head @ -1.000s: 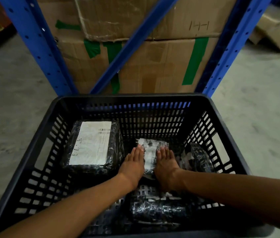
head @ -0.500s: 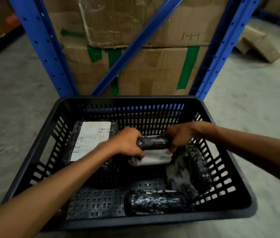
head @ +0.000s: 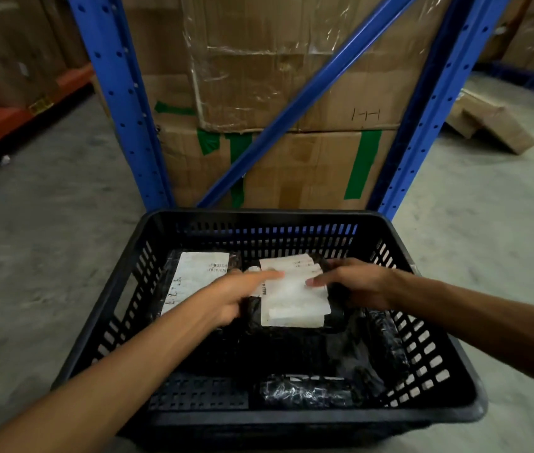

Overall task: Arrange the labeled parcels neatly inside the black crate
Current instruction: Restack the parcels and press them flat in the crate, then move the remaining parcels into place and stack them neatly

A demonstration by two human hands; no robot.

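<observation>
Two hands share one parcel in the single head view. The left hand (head: 236, 297) holds the near-left edge of the labeled parcel (head: 293, 297), fingers stretched across the top of its white label; the right hand (head: 352, 282) clasps the far-right edge, fingertips curled onto the label. The parcel sits between the palms, label up and tilted, raised above the floor of the black crate (head: 449, 416). Its long axis runs away from the person — roughly parallel to the flat parcel (head: 193, 282) lying just left of the left hand, label up, against the crate's far-left corner. My guess is that the coming move lowers the held parcel beside that one, so matching their long axes is what counts. Both hands are equally close. Nearer the person than the right hand lie two unlabeled-looking dark wrapped bundles (head: 305, 392) — motion blur hides their details.
</observation>
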